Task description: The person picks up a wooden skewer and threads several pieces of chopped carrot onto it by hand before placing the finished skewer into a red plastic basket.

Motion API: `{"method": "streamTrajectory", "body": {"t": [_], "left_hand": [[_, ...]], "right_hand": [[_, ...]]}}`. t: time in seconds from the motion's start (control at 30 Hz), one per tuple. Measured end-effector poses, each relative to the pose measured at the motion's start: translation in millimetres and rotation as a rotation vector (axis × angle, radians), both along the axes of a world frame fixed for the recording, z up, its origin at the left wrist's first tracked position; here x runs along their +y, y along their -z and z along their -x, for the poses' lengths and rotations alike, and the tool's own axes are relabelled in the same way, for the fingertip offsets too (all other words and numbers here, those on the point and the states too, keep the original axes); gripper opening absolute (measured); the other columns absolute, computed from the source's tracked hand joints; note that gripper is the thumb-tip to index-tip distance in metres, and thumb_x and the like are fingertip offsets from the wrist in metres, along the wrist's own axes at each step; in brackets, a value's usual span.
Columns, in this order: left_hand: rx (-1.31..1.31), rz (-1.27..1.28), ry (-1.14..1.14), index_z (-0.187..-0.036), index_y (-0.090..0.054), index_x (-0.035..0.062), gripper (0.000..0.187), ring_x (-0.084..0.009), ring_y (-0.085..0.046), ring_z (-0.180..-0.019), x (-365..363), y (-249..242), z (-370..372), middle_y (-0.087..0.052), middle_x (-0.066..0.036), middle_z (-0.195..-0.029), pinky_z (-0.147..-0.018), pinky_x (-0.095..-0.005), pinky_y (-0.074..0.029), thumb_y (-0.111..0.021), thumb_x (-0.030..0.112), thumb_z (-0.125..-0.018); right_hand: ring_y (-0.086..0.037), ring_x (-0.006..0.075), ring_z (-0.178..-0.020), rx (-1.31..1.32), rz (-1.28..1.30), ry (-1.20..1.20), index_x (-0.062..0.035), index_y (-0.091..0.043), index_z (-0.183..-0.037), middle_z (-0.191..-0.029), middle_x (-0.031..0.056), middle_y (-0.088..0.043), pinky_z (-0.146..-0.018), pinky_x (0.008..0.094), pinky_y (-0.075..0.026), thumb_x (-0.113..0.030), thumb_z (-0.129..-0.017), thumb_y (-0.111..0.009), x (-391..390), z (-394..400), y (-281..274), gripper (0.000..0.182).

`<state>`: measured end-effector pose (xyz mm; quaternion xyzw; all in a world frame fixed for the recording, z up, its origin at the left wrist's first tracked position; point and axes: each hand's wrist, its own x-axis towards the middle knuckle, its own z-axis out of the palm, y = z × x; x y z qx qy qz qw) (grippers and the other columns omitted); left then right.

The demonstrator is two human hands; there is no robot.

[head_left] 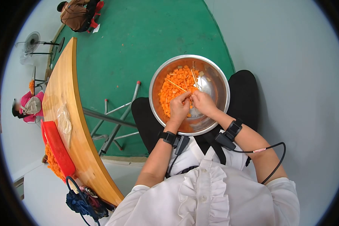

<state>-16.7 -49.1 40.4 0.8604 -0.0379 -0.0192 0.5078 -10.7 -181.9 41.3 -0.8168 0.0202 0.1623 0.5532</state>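
Observation:
A steel bowl (221, 83) rests on my lap, with orange cubes (169, 92) heaped mostly in its left half. Thin wooden skewers (177, 85) lie across the cubes and stand slanted near the bowl's upper middle. Over the bowl, my left hand (180, 107) is closed, its thumb and fingers pinched together. My right hand (204, 102) is closed too, its fingertips meeting those of my left hand. What is pinched between the fingers is too small to make out.
A wooden table (69, 90) at the left carries a bag of skewers (64, 122) and a red tray (58, 147) beside orange pieces (52, 162). Folding metal legs (118, 126) stand left of my knee. Two people sit farther off, near a fan (32, 42). A dark bag (81, 201) hangs below.

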Motion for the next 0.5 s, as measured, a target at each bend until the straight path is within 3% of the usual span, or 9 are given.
{"method": "streamTrajectory", "body": {"t": [0.1, 0.23, 0.4, 0.5], "left_hand": [[0.03, -0.026, 0.048, -0.098, -0.062, -0.0036, 0.026, -0.0153, -0.064, -0.074, 3, 0, -1, -0.066, -0.014, -0.082, -0.068, -0.0243, -0.05, -0.051, -0.005, -0.074], [0.033, -0.011, 0.067, -0.097, -0.062, -0.0036, 0.027, -0.0163, -0.064, -0.073, 3, 1, 2, -0.066, -0.014, -0.082, -0.067, -0.0247, -0.05, -0.051, -0.006, -0.073], [-0.039, 0.005, 0.023, -0.094, -0.064, 0.0002, 0.023, -0.0239, -0.065, -0.07, 0, 4, 2, -0.064, -0.017, -0.078, -0.063, -0.0288, -0.05, -0.056, 0.0, -0.073], [0.011, -0.023, 0.029, -0.095, -0.064, 0.0003, 0.021, -0.025, -0.064, -0.07, 1, 8, 1, -0.064, -0.018, -0.078, -0.062, -0.0293, -0.05, -0.058, 0.002, -0.075]], "right_hand": [[-0.058, 0.0381, -0.074, 0.079, -0.112, 0.017, 0.0038, -0.055, -0.08, -0.074, 0.0234, -0.058, -0.064, 0.0435, -0.045, -0.015, -0.084, -0.045, 1, 3, 9, 0.022], [-0.058, 0.0374, -0.072, 0.05, -0.037, -0.037, 0.0039, -0.054, -0.077, -0.072, 0.0223, -0.059, -0.064, 0.0436, -0.045, -0.016, -0.084, -0.044, 0, 3, 15, 0.023], [-0.058, 0.0375, -0.068, 0.119, -0.049, -0.093, 0.0025, -0.052, -0.076, -0.068, 0.021, -0.059, -0.062, 0.0442, -0.045, -0.016, -0.085, -0.042, -6, -1, -1, 0.023], [-0.058, 0.026, -0.057, 0.039, -0.051, -0.13, 0.0007, -0.051, -0.077, -0.061, 0.014, -0.057, -0.054, 0.0367, -0.044, -0.013, -0.087, -0.041, -7, 3, 11, 0.02]]}}
